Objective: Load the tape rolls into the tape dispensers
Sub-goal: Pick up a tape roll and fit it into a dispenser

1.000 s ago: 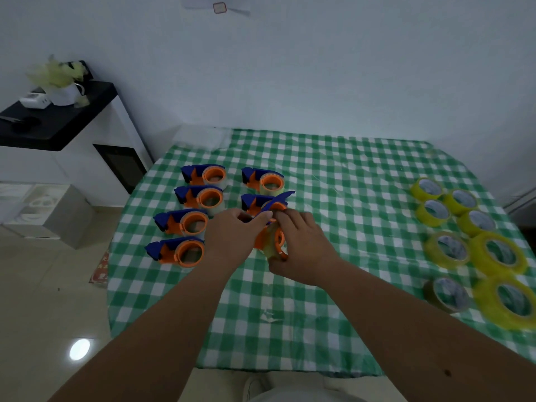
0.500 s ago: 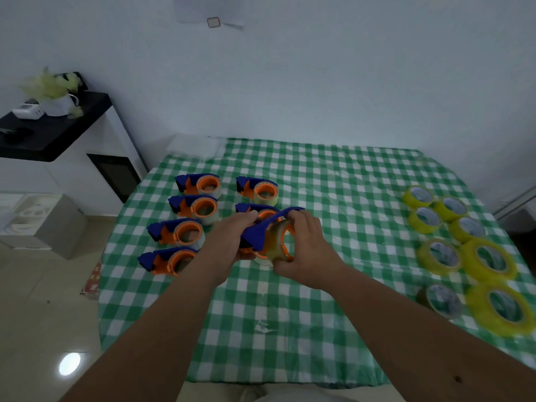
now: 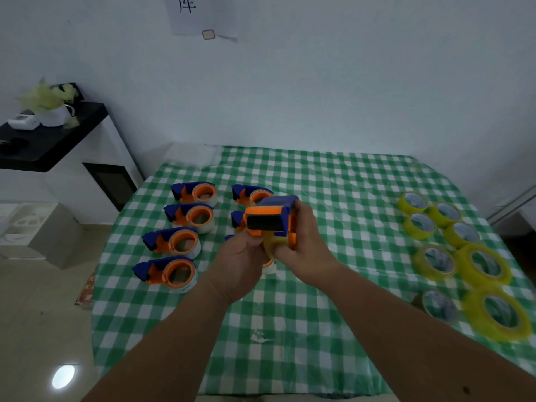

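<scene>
A blue and orange tape dispenser (image 3: 269, 217) is lifted above the table centre, its orange front facing me, with a yellowish tape roll (image 3: 274, 243) in it. My right hand (image 3: 304, 248) grips its right side and roll. My left hand (image 3: 239, 265) holds its lower left from beneath. Several loaded blue-orange dispensers (image 3: 182, 242) lie in rows at the left. Another dispenser's orange ring (image 3: 268, 264) peeks out below my hands. Several yellow tape rolls (image 3: 481, 265) lie at the right of the green checked table (image 3: 333, 329).
A black-topped white cabinet (image 3: 52, 140) with a plant pot stands at the far left, a grey box (image 3: 43, 230) on the floor beneath. A white wall with a paper sheet (image 3: 203, 15) is behind the table. A clear roll (image 3: 439, 304) sits near the right front.
Both hands have raised the dispenser off the table and turned it so its orange front faces me.
</scene>
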